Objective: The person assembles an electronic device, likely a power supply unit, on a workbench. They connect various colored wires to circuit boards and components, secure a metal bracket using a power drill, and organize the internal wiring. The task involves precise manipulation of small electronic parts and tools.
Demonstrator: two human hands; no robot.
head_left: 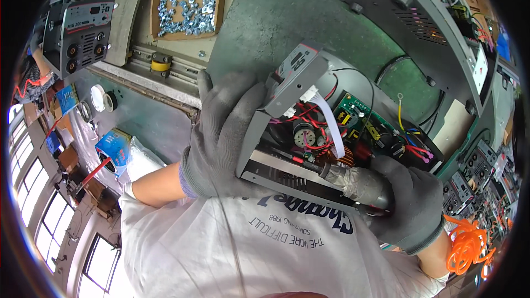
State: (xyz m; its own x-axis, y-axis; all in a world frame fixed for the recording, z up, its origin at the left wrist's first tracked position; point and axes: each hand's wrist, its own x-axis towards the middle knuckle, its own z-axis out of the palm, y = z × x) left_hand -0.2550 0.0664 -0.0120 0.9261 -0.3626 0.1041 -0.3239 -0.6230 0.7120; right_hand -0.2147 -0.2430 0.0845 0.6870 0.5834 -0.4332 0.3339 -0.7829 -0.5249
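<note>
An open grey welding machine casing (309, 189) lies tilted in front of me, its front panel (295, 72) facing up and away. Inside it sit a green circuit board (353, 111), red wires, a white ribbon cable (329, 124) and a copper coil (345, 157). My left hand (226, 127), in a grey glove, is closed round the casing's front end. In my right hand (411, 198), also gloved, is a dark power screwdriver (353, 181) with tape round its neck. Its long shank points left along the casing's near side; the tip is hard to see.
A cardboard tray (156, 11) of metal fasteners stands at the far left-centre, near a metal rail (179, 66). Another grey casing (408, 19) with wiring stands at the upper right. A welding machine (85, 36) is far left. An orange coiled hose (468, 248) hangs beside my right forearm.
</note>
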